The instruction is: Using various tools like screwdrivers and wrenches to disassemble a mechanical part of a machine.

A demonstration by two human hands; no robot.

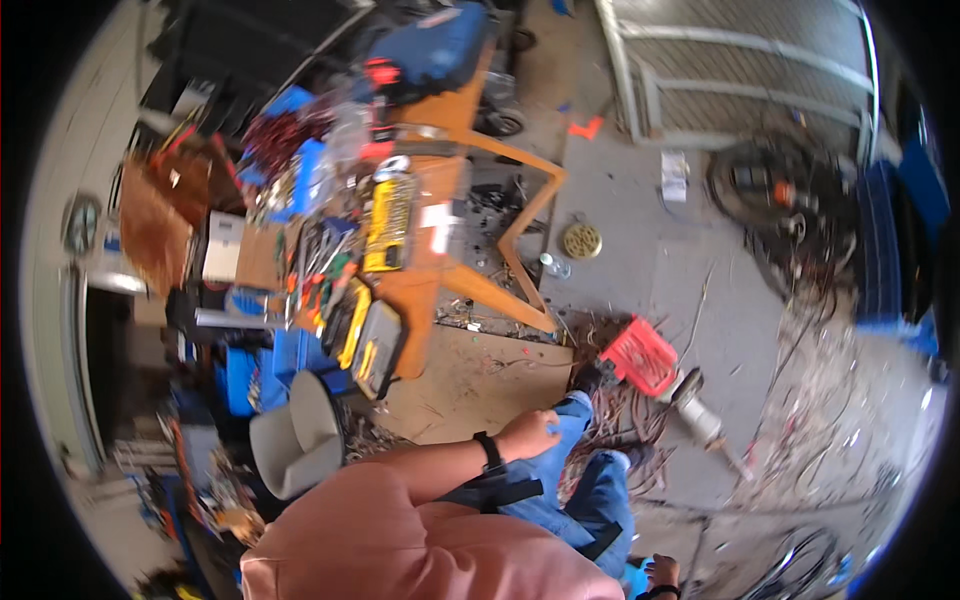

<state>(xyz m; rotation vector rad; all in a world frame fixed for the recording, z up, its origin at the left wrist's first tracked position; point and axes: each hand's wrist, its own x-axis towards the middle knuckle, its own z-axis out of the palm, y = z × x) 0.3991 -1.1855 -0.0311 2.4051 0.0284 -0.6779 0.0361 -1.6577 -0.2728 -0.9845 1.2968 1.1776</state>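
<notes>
My left hand [528, 436] hangs in front of my jeans [550, 470], its fingers curled in with nothing showing between them. A black band circles that wrist. Low at the picture's edge, my right hand [662, 572] is closed beside a bright blue thing [636, 578]; whether the hand holds it is hidden. Just beyond my feet, a red and grey power tool [645, 358] like a demolition hammer lies on the floor, its long bit pointing to the right. Reddish-brown cable scraps [625, 420] lie around my shoes.
Left of me stands a wooden table [455, 110] crowded with hand tools, a yellow bit set [388, 225] and an open toolbox [378, 345]. A grey chair [295, 440] is nearer. Ahead are a round brass-coloured object [581, 240], a bottle [555, 265], coiled cables [780, 190] and a metal gate [740, 70].
</notes>
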